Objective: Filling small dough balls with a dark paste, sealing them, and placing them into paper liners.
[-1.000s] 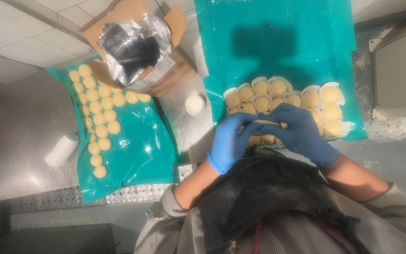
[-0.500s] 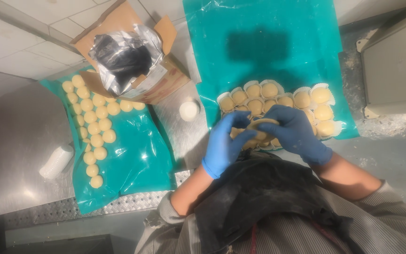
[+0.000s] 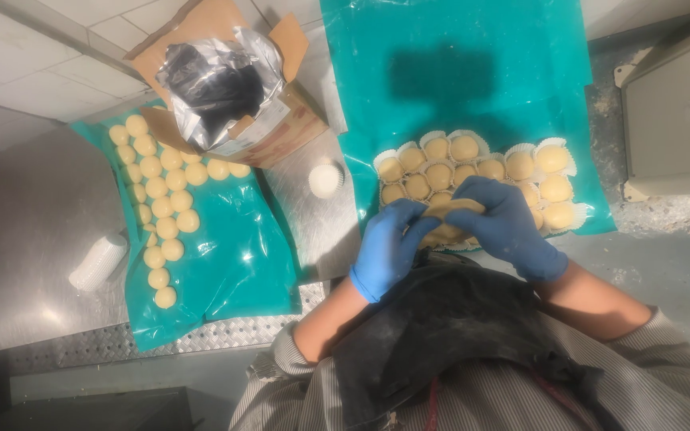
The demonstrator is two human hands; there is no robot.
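Both my hands wear blue gloves. My left hand (image 3: 386, 246) and my right hand (image 3: 505, 225) meet over the near edge of a teal sheet (image 3: 457, 72), fingers closed together on one pale dough ball (image 3: 450, 209) between them. Just beyond the hands, several pale dough balls in white paper cups (image 3: 473, 164) sit in rows on that sheet. To the left, several bare dough balls (image 3: 161, 199) lie in lines on a second teal sheet (image 3: 225, 255).
An open cardboard box with a silver foil liner (image 3: 221, 84) stands at the back between the sheets. A single white paper cup (image 3: 326, 179) sits on the steel counter. A stack of white cups (image 3: 97, 262) lies far left. A grey bin (image 3: 676, 108) stands at right.
My hands stay together on the dough ball at the near edge of the right sheet. Only the view has shifted slightly.
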